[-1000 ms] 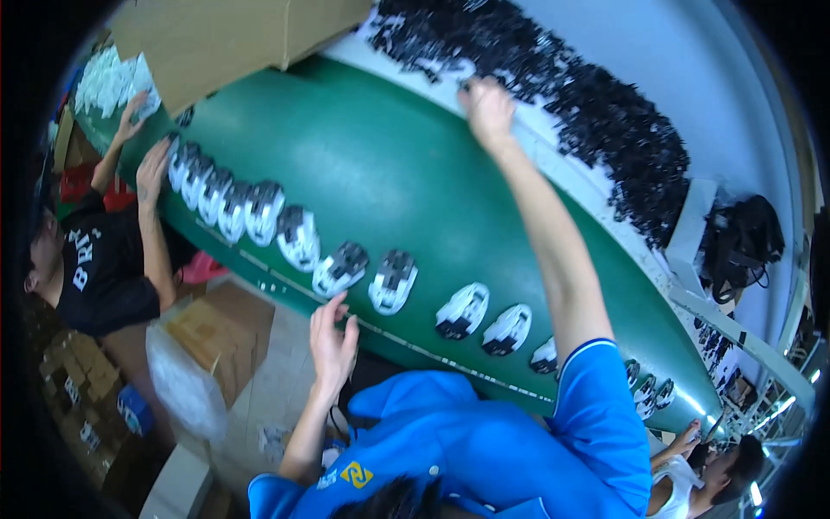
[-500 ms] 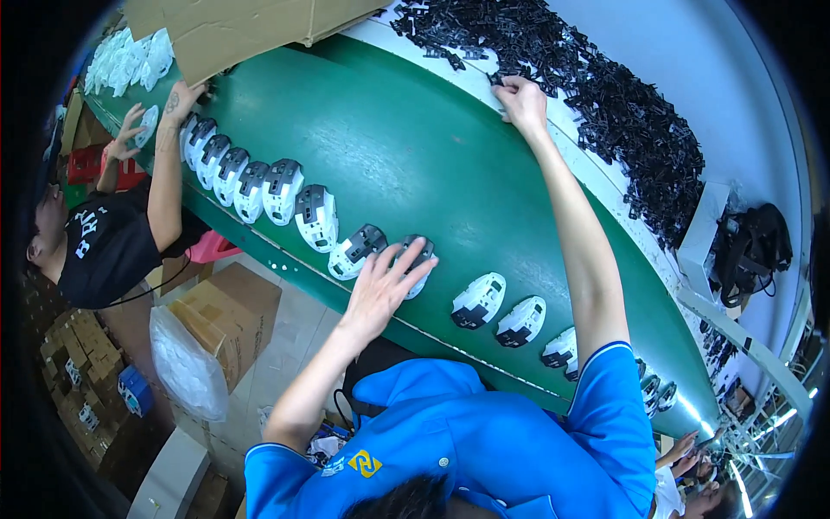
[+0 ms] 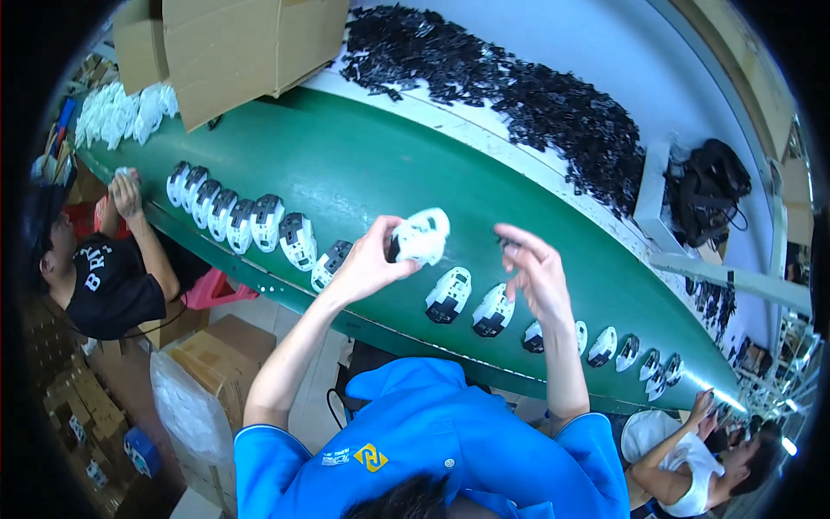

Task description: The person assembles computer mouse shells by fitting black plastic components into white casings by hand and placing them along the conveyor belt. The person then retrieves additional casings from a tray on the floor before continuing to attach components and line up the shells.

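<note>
My left hand (image 3: pixel 365 266) grips a white oval plastic housing (image 3: pixel 424 236) with a dark end, raised above the green bench and tilted. To its right, my right hand (image 3: pixel 539 278) pinches a small black plastic part (image 3: pixel 508 245) between thumb and fingers; the part is slightly blurred. Nearest below the hands lie a white-and-black housing (image 3: pixel 448 295) and another similar housing (image 3: pixel 493 310). Just left of my left hand rests one more housing (image 3: pixel 328 263), partly covered by that hand.
The green bench (image 3: pixel 363 164) carries a row of housings (image 3: pixel 266 223) leftward. Loose black parts (image 3: pixel 484 78) are heaped on a white ledge behind. A cardboard box (image 3: pixel 233 52) overhangs the far left. Co-workers sit at the left (image 3: pixel 112 277) and right (image 3: pixel 683 467).
My left hand has lifted a housing off the bench. My right hand has come back from the black heap toward it, holding a small part. The view has shifted slightly.
</note>
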The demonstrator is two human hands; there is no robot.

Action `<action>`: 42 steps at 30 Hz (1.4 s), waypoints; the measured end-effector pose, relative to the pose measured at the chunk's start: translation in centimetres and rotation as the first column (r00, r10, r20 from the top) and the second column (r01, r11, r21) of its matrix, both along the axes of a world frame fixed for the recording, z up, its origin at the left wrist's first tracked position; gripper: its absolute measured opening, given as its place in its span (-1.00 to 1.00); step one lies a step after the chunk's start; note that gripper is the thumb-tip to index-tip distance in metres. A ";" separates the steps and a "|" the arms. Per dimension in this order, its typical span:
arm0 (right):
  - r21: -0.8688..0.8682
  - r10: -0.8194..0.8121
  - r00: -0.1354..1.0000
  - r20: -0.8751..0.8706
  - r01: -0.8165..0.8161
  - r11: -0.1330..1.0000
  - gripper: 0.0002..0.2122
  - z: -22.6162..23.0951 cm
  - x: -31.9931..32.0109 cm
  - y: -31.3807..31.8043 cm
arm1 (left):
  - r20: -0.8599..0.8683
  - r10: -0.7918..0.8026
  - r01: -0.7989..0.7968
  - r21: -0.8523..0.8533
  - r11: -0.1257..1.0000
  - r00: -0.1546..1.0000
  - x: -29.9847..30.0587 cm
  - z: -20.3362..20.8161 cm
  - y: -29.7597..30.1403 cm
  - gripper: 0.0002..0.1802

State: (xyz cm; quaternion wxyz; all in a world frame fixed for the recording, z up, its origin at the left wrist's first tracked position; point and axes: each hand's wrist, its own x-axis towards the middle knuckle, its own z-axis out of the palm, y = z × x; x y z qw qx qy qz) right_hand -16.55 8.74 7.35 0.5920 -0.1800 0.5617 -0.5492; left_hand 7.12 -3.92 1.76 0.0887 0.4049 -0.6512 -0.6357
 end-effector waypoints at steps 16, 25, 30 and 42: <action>-0.318 0.016 0.999 -0.045 -0.029 0.948 -0.74 10.9 5.3 11.3 | -0.207 -0.105 0.162 0.279 0.947 0.973 -0.6 17.2 9.6 -0.34; -0.351 -0.011 0.999 0.048 0.028 0.936 -0.80 11.0 6.6 12.3 | -0.401 -0.182 0.265 0.163 0.950 0.898 0.2 18.1 11.2 0.07; -0.379 -0.125 0.991 0.051 0.135 0.916 -0.82 11.4 8.6 12.2 | -0.426 -0.143 0.209 0.113 0.971 0.893 -0.1 18.9 12.1 0.13; -0.385 -0.049 0.999 0.017 0.052 0.921 -0.85 10.7 7.6 11.4 | -0.430 -0.162 0.157 -0.048 0.986 0.888 -0.6 18.4 11.9 0.19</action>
